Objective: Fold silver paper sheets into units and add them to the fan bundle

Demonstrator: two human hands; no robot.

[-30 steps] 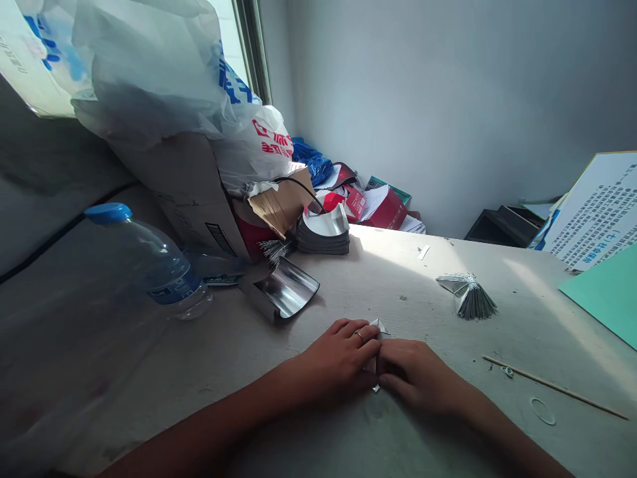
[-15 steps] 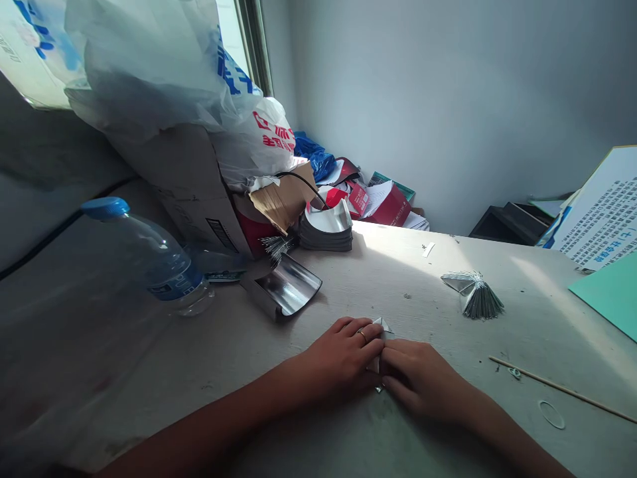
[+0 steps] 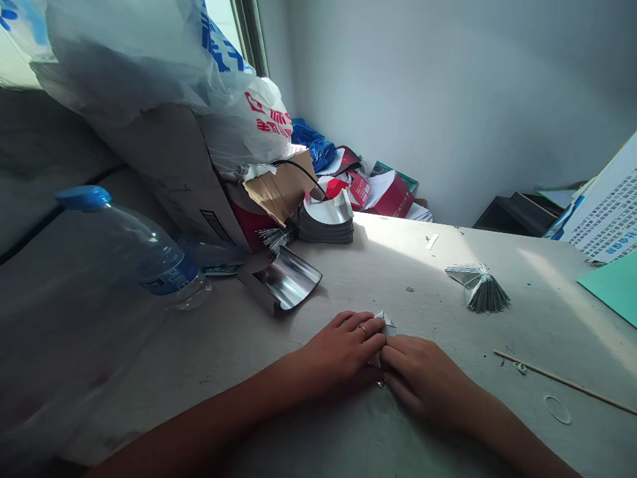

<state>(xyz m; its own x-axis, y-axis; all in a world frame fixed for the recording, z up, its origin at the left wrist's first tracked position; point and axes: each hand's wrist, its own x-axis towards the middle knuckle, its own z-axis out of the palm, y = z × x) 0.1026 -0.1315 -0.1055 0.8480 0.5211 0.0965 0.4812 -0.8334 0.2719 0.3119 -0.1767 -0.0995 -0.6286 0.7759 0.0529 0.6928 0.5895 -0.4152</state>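
A small folded piece of silver paper (image 3: 387, 324) lies on the table, mostly hidden beneath both hands; a pointed white-silver corner shows at its far end. My left hand (image 3: 351, 345), with a ring on one finger, presses down on it from the left, fingers bent and close together. From the right, my right hand (image 3: 415, 368) pinches its edge, thumb and fingertips meeting my left hand. Farther left sits a curled stack of shiny silver sheets (image 3: 291, 279). A fanned bundle of folded silver paper (image 3: 480, 287) lies beyond my right hand.
At left stand a blue-capped plastic bottle (image 3: 166, 265) and a box (image 3: 164, 172) under plastic bags (image 3: 134, 60). A thicker curved stack (image 3: 326, 222) is at the back. To the right lie a thin wooden stick (image 3: 562, 380), a rubber band (image 3: 557, 409) and a green sheet (image 3: 614, 289).
The view has shifted slightly. Both hands stay pressed together on the folded silver paper, with the right fingers bent a little more.
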